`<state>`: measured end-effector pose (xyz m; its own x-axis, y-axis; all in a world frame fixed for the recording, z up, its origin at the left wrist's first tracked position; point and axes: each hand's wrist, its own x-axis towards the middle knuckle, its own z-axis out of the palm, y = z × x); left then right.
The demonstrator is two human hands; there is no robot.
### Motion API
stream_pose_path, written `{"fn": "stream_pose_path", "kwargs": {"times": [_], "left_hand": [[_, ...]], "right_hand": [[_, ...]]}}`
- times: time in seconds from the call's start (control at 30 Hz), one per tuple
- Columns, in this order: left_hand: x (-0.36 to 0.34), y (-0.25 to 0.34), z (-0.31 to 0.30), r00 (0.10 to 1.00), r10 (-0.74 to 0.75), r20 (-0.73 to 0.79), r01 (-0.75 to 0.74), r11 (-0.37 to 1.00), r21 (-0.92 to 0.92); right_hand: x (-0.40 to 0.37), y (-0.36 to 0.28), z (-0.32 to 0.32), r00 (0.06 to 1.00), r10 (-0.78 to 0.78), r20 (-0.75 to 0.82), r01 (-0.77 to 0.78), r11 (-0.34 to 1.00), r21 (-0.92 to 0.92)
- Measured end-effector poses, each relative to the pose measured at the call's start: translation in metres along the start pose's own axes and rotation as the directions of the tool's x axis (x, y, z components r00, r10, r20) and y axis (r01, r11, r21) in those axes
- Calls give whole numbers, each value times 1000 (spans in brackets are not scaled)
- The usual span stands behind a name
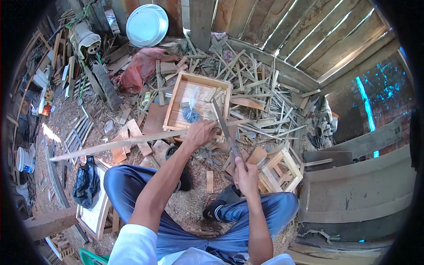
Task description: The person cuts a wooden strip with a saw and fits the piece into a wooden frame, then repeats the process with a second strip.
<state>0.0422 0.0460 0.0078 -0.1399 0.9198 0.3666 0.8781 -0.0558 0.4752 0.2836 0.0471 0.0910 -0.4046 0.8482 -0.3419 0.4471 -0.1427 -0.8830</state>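
Note:
My left hand (202, 133) is closed around a long, thin wooden strip (119, 143), which stretches far out to the left and pokes out a little to the right of my fingers. In my right hand (245, 179) is the dark handle of a machete (225, 128), its blade pointing up and away, close to my left fingers and the strip. Just beyond both hands lies a shallow wooden box (182, 95). Inside it rest a clear plastic bag (191, 114) with small bluish pieces and some short wooden sticks (213, 94).
Scrap strips (269, 106) pile up behind the box. A slatted wooden frame (280, 170) stands by my right knee, a black plastic bag (86, 183) on a white-topped board by my left. A pale round basin (147, 25) leans against the plank wall (282, 31).

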Motion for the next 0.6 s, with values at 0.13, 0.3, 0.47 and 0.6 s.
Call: {"fn": "stream_pose_path", "kwargs": {"times": [0.13, 0.3, 0.47, 0.6], "left_hand": [[1, 5, 0, 1000, 2, 30, -3, 999, 39], [-4, 12, 3, 999, -16, -43, 22, 988, 153], [-6, 18, 11, 989, -101, -108, 119, 977, 177], [-7, 16, 8, 987, -142, -78, 152, 980, 131]], "right_hand": [[0, -5, -1, 999, 37, -5, -37, 999, -18], [-3, -31, -2, 1000, 3, 0, -3, 998, -65], [-5, -23, -15, 999, 46, -1, -46, 992, -122], [-8, 4, -8, 999, 3, -33, -5, 999, -47]]}}
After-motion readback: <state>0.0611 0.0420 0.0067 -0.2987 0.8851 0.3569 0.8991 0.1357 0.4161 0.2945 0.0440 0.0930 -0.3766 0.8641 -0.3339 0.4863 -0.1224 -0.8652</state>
